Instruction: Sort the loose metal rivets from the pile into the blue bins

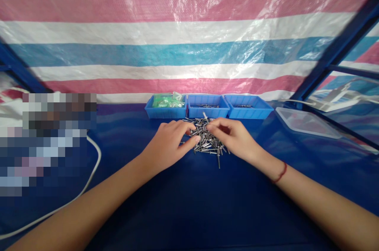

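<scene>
A heap of silver blind rivets (209,140) lies on the blue tabletop between my hands. My left hand (173,140) rests at the left edge of this heap, thumb and forefinger apart over the rivets, with nothing seen between them. On the right side, my right hand (233,136) has its thumb and forefinger pinched together. A single rivet (205,116) with a pale end sticks up by those fingertips and appears to be in the pinch. The other fingers of the right hand are curled and partly hidden.
Behind the heap stand three blue bins: a left bin (149,112) with green and clear bags, a middle bin (207,113) and a right bin (251,114), both with some rivets. A clear plastic lid (308,122) lies right; a white cable (96,164) runs left.
</scene>
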### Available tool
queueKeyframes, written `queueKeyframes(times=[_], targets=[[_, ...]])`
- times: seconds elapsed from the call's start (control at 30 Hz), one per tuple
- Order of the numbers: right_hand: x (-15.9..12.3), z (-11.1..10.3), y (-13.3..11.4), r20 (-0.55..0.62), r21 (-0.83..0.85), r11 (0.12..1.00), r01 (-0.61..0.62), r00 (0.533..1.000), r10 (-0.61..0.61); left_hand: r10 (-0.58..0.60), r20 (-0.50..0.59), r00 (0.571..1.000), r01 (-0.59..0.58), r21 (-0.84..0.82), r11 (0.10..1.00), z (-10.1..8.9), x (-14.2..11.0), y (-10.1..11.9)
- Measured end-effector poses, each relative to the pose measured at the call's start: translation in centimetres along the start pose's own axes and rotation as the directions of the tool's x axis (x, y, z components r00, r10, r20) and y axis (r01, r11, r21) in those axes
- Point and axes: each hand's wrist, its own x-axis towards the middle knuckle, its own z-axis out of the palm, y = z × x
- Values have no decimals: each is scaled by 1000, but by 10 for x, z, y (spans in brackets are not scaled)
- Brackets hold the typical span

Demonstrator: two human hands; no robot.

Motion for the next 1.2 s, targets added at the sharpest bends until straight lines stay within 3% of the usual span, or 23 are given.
queueKeyframes(times=[0.07,0.17,0.27,0.37,0.43,0.57,0.63,0.7,0.8,0.9,1.03,1.2], targets=[[8,-10,8,-187,158,978,-136,969,164,20,68,997,-26,90,996,-5,1,-4],[20,-30,19,-365,388,890,-242,846,389,17,155,988,-46,184,982,-12,0,-11],[27,-48,28,-410,463,840,-282,772,485,13,235,972,-65,213,975,-15,-2,-17],[30,-55,32,-417,483,816,-317,736,533,11,305,952,-79,213,974,-17,-4,-22],[29,-53,32,-404,466,824,-323,750,523,22,329,944,-90,194,977,-17,-4,-23],[23,-37,24,-343,299,902,-310,848,405,86,313,946,-137,144,980,-13,-1,-24],[16,-26,16,-269,125,971,-203,935,230,105,270,957,-134,92,987,-10,1,-22],[8,-15,8,-111,-65,998,-4,994,-3,102,216,971,-106,8,994,-8,3,-19],[-5,-1,-5,118,-186,958,220,973,-200,87,131,988,-74,-103,992,-5,4,-11],[-13,4,-13,208,-245,914,323,938,-276,52,38,998,-43,-212,976,-2,2,-3],[-12,3,-14,205,-272,907,321,940,-272,-86,-71,994,48,-423,905,5,-1,5],[-10,4,-14,163,-192,947,257,960,-228,-195,-115,974,87,-604,792,14,-2,6]])
